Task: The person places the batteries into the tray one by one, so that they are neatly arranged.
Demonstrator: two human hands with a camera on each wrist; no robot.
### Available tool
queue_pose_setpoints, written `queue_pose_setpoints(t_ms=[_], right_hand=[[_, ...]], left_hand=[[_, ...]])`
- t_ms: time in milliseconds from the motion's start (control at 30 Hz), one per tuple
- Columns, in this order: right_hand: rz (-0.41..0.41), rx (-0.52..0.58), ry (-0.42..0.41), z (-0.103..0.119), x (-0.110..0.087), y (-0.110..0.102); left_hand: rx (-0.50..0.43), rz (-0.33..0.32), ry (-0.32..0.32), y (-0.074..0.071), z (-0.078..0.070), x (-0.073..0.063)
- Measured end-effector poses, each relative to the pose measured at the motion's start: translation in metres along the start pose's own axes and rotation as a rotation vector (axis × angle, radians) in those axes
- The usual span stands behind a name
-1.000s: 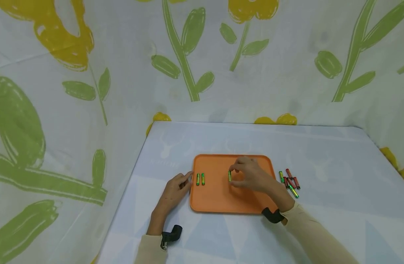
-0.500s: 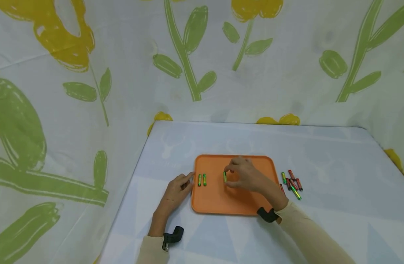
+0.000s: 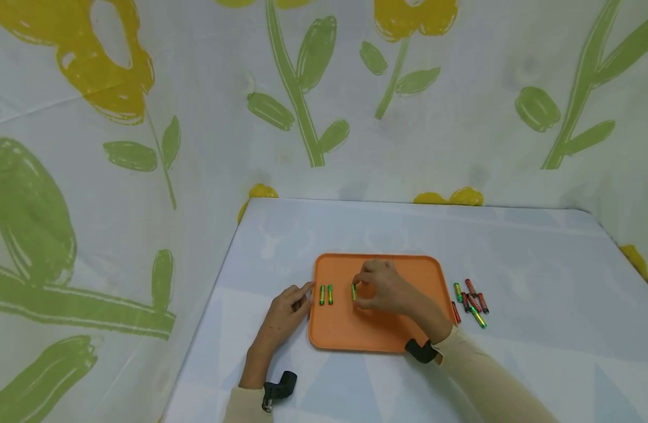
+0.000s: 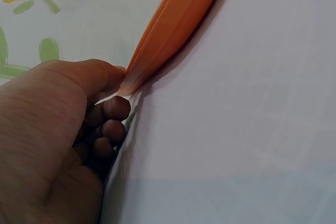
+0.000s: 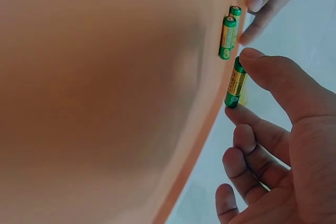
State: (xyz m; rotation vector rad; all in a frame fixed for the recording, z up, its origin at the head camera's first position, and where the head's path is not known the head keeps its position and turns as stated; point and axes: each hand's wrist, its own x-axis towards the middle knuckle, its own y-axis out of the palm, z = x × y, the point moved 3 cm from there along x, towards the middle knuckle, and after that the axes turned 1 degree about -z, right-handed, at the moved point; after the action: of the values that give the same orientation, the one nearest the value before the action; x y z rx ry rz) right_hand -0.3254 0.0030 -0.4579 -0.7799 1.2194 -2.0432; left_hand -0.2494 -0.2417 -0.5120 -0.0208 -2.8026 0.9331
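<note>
Between thumb and index fingertips, my right hand (image 3: pixel 389 292) pinches a green-and-yellow battery (image 3: pixel 353 292) over the orange tray (image 3: pixel 331 332). In the right wrist view this battery (image 5: pixel 236 83) is held by its two ends. Two matching batteries (image 3: pixel 322 295) lie side by side on the tray near its left edge, lengthwise away from me. My left hand (image 3: pixel 283 315) is at the tray's left side, one fingertip on the rim. Its other fingers are loosely bent beneath, as the left wrist view shows, and grip nothing.
Right of the tray lies a loose group of red batteries (image 3: pixel 483 302) and green batteries (image 3: pixel 478 318), some overlapping. One red battery (image 3: pixel 456 312) lies close against the tray's right edge. A flower-printed cloth (image 3: pixel 207 147) stands behind and left of the table.
My right hand has moved left across the tray with the battery, closer to the two lying there. My left hand keeps its place at the rim. The view has shifted slightly.
</note>
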Motion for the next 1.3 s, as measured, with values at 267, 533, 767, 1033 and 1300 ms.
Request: queue_pose_setpoints(t_ms=[267, 533, 767, 1033, 1300], right_hand=[[0.001, -0.029, -0.018, 0.002, 0.010, 0.010], [0.017, -0.028, -0.007, 0.006, 0.017, 0.019], [0.024, -0.050, -0.012, 0.006, 0.024, 0.023], [0.028, -0.071, -0.026, 0.006, 0.028, 0.027], [0.038, -0.097, -0.043, 0.007, 0.031, 0.029]], left_hand=[[0.002, -0.003, 0.005, 0.001, 0.001, 0.000], [-0.021, -0.011, 0.004, 0.001, -0.001, -0.003], [-0.023, 0.002, -0.003, -0.001, -0.003, -0.002], [-0.036, 0.011, -0.020, -0.001, -0.003, -0.001], [-0.056, 0.008, -0.020, -0.001, -0.002, -0.002]])
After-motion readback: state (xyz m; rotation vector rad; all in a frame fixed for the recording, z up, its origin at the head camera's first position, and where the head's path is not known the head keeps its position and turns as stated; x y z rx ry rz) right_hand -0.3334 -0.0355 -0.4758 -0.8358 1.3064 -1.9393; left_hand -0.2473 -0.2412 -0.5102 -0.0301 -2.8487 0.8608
